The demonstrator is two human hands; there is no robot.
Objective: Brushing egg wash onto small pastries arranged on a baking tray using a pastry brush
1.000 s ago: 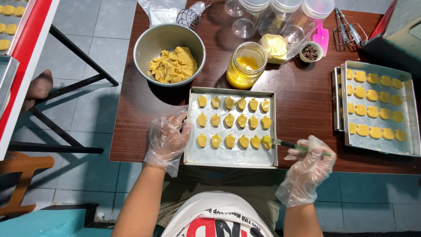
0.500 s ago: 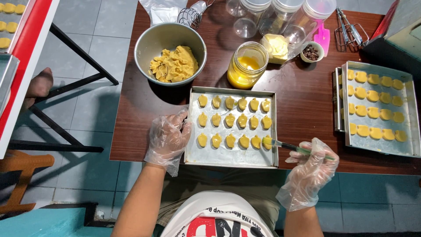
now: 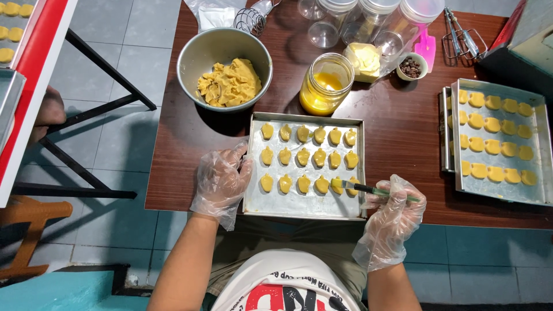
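A metal baking tray (image 3: 299, 203) lies on the brown table, with three rows of small yellow dough pieces (image 3: 303, 156) on it. My left hand (image 3: 222, 183), in a clear plastic glove, rests on the tray's left rim. My right hand (image 3: 391, 216), also gloved, holds a thin green-handled brush (image 3: 368, 189). Its yellow tip touches a dough piece in the nearest row, near the tray's right end.
A metal bowl of yellow dough (image 3: 226, 80) stands behind the tray, beside a glass jar of yellow liquid (image 3: 326, 84). A second tray of dough pieces (image 3: 500, 143) lies at the right. Plastic jars, a whisk, mixer beaters and a small cup of dark chips stand at the back.
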